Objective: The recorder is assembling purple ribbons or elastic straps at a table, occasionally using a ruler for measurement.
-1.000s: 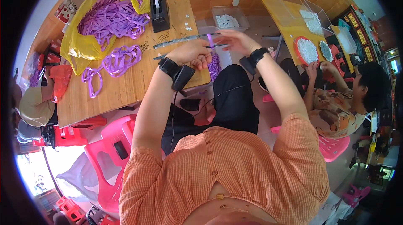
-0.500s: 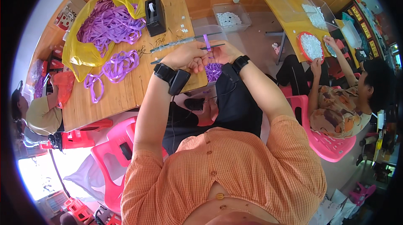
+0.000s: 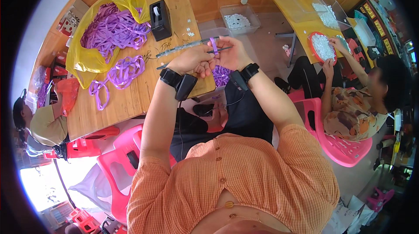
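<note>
Over the table's right edge, my left hand (image 3: 191, 61) is closed around a thin dark rod (image 3: 224, 49) that slants across both hands. A short purple ribbon (image 3: 213, 46) hangs as a narrow loop over the rod. My right hand (image 3: 234, 54) is beside it, fingers bent against the ribbon near the rod's right end; its exact grip is partly hidden. A second long, thin rod (image 3: 181, 49), with clear material along it, lies on the table just beyond my left hand. Below my hands, a heap of purple ribbon pieces (image 3: 221, 76) shows in a clear bin.
A yellow bag (image 3: 78, 59) full of purple ribbons, loose ribbon loops (image 3: 125, 72) and a black tape dispenser (image 3: 160, 20) rest on the wooden table (image 3: 109, 109). A clear bin (image 3: 253, 28) holds white pieces. At right, a co-worker (image 3: 353, 107) handles a red tray (image 3: 311, 44).
My right hand has shifted slightly, its fingertips rising beside the ribbon. The rod stays in my left hand. The co-worker's far hand has moved left toward the red tray.
</note>
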Demonstrator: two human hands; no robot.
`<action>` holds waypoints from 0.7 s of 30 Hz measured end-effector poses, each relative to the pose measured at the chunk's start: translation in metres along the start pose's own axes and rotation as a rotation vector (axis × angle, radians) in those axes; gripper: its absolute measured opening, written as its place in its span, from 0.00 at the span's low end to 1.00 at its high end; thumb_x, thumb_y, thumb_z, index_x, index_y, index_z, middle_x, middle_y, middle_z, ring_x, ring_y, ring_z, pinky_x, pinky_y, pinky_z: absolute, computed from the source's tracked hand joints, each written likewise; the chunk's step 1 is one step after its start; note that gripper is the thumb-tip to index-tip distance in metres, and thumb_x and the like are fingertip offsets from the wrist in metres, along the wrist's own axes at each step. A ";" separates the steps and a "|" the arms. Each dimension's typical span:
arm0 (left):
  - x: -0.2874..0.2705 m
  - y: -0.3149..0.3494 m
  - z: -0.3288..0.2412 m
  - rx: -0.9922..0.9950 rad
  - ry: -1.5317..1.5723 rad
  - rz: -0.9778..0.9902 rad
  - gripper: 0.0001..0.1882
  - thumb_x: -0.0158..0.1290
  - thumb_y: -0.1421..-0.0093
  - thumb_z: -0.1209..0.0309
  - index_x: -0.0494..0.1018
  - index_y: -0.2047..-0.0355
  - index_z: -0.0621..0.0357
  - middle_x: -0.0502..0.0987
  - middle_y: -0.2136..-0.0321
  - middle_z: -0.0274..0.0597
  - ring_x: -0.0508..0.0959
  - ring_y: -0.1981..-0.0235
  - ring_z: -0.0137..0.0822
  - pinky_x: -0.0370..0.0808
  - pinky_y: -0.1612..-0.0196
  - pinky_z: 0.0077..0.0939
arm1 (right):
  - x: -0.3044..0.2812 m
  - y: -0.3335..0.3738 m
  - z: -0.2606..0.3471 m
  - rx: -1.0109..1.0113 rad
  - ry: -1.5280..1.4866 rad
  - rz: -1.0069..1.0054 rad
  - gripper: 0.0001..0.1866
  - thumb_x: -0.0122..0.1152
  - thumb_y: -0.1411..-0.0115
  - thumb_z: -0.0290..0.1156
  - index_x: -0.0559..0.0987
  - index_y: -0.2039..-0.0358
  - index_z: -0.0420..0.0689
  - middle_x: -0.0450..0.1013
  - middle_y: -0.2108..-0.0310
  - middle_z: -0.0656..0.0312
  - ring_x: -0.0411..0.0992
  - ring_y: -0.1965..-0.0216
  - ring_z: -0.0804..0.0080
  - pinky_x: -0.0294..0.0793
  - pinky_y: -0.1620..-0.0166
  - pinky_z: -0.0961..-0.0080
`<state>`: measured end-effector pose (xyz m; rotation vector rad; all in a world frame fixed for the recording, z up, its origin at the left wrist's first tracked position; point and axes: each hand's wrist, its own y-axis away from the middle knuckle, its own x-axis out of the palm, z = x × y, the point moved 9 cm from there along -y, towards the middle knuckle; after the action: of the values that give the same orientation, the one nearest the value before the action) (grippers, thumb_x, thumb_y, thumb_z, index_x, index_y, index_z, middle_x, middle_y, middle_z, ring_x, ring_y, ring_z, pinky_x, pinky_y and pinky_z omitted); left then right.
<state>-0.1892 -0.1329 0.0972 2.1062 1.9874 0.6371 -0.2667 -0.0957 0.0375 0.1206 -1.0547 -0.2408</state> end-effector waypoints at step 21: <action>-0.003 0.003 0.000 0.003 -0.031 -0.037 0.07 0.43 0.35 0.73 0.65 0.58 0.62 0.76 0.76 0.40 0.78 0.81 0.27 0.74 0.82 0.18 | -0.004 0.027 0.050 -0.477 0.855 -0.514 0.11 0.62 0.39 0.37 0.81 0.68 0.42 0.76 0.75 0.67 0.69 0.77 0.80 0.68 0.72 0.81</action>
<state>-0.1865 -0.1362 0.0977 2.0628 2.0076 0.5920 -0.3084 -0.0681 0.0646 0.0496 -0.0817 -0.8158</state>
